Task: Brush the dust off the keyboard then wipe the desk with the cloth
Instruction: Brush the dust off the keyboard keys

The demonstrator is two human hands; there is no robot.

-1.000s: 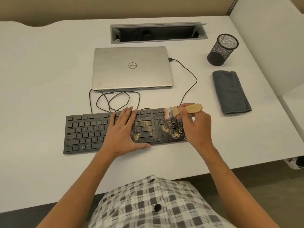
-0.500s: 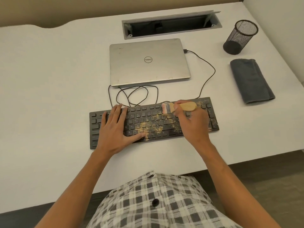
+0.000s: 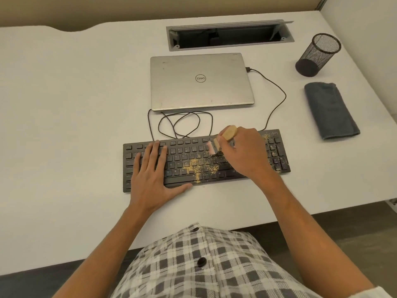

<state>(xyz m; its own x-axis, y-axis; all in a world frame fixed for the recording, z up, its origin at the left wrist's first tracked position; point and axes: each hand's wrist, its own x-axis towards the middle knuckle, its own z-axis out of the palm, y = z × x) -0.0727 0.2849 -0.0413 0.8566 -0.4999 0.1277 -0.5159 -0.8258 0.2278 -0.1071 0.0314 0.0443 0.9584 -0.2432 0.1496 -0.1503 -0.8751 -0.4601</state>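
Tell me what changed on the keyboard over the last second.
The right hand swept the brush leftward along the keyboard, gathering yellow dust mid-board. The left hand slid toward the left end, still pressing flat. The cloth and laptop stayed put.

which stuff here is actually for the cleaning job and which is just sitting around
For the job:
keyboard, dusty
brush, gripped by the right hand
left hand, flat on the keys
cloth, folded, untouched
desk

Just lying about:
laptop, closed
mesh cup
cable
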